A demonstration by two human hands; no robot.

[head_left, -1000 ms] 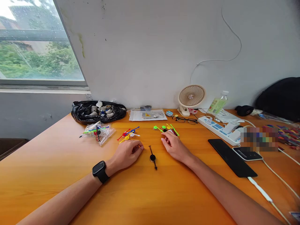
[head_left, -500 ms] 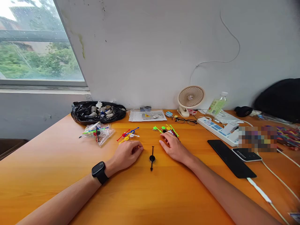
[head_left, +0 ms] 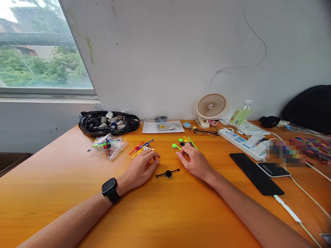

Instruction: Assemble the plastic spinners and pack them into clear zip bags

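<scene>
A black arrow spinner (head_left: 168,174) lies on the wooden table between my hands, its arrowhead towards the right. To its left is my left hand (head_left: 141,168), palm down, fingers loosely bent and apart with nothing in them. Just beyond those fingers lie red, blue, yellow and white arrow spinners (head_left: 139,150), partly covered by the hand. My right hand (head_left: 195,162) rests at the near side of a second group of spinners, green ones (head_left: 175,146) among them. Its thumb stands away from the curled fingers; whether the fingertips touch a spinner is hidden.
A clear plastic bag (head_left: 107,146) of spinners lies at the left, before a black bag (head_left: 108,123) of cardboard rolls. Along the back are a small fan (head_left: 210,106), glasses (head_left: 205,132) and a bottle (head_left: 240,115). A power strip (head_left: 240,143) and black phone (head_left: 256,174) lie right.
The black spinner's arrow has turned from pointing towards me to pointing right. My left fingers have spread and moved slightly forward. A green spinner by my right hand has shifted closer.
</scene>
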